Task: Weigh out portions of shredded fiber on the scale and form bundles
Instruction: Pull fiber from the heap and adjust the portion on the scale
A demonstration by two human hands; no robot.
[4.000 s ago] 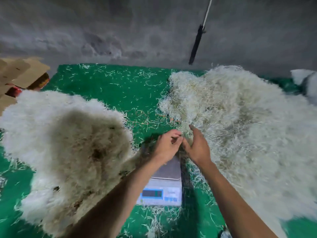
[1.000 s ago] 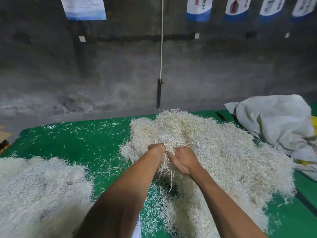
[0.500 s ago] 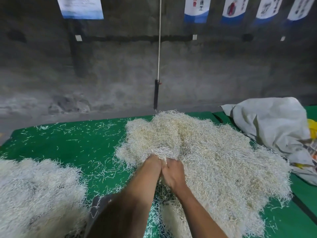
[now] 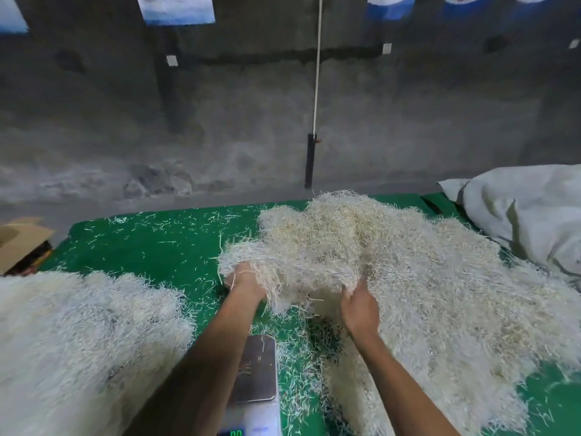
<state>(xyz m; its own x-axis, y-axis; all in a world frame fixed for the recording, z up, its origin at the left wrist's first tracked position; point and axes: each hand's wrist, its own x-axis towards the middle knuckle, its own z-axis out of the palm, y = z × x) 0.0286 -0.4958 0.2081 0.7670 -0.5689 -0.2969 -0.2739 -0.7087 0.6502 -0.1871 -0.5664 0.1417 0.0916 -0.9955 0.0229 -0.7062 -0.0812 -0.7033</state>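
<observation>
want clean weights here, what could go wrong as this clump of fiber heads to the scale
1. The clump held between the left hand and right hand trails loose strands, so some may drop onto the green mat and short the portion.
2. It looks wider than the scale platform, so it may overhang.
3. Stray strands already on the platform could skew the reading.

Dim, soft light; blurred, warped edges.

Pale cream fiber (image 4: 393, 262), green mat (image 4: 163, 247), grey wall (image 4: 220, 136)

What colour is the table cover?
Green table cover, clearest in the head view.
</observation>
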